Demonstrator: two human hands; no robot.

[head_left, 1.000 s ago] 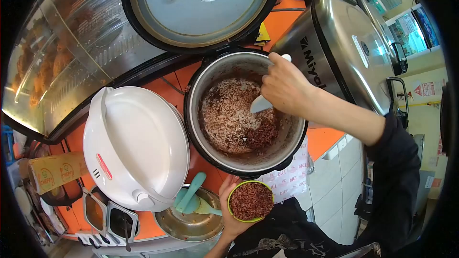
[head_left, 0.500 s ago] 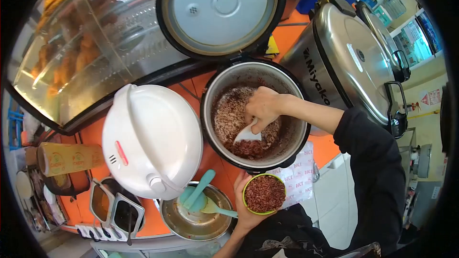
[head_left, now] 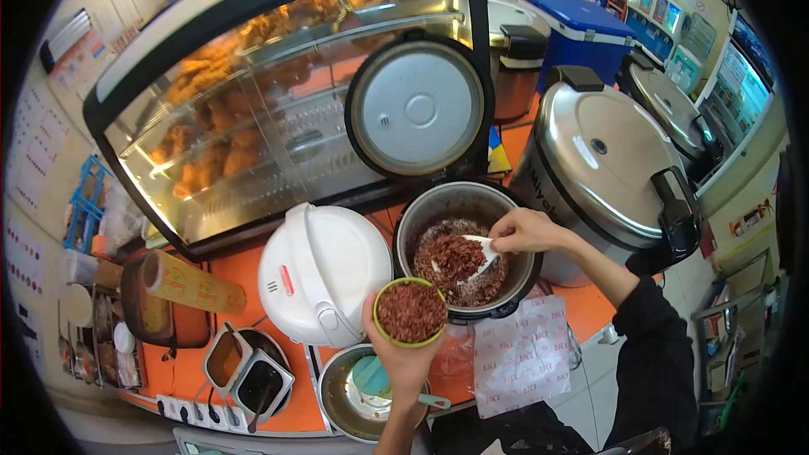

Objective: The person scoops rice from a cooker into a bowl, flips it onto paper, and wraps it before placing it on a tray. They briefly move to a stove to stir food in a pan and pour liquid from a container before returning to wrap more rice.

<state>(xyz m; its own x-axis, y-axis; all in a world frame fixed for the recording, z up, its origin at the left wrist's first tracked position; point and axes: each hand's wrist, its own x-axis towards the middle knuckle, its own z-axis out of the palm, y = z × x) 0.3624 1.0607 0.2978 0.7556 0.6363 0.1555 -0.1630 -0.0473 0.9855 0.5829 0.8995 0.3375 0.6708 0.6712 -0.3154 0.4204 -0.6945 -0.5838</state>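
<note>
My left hand (head_left: 403,371) is wrapped round a small lime-green bowl (head_left: 378,317) filled with cooked reddish-brown rice (head_left: 412,312). In my right hand (head_left: 529,230) is a white rice paddle (head_left: 486,258), gripped by its handle and loaded with a heap of the same rice (head_left: 456,256). The paddle hovers over the open rice cooker pot (head_left: 413,217), where more rice lies at the bottom. The pot's round lid (head_left: 396,131) stands raised behind it. The bowl is near the pot's front-left rim.
A closed white rice cooker (head_left: 324,274) stands left of the pot, a large steel one (head_left: 602,160) to its right. Ahead is a glass display case (head_left: 286,109) with fried food. In front are a metal basin (head_left: 337,421) with teal utensils and printed paper (head_left: 522,362).
My right hand has lifted the paddle from inside the pot with rice on it. The bowl in my left hand has come up closer to the pot's rim. The view has tilted upward.
</note>
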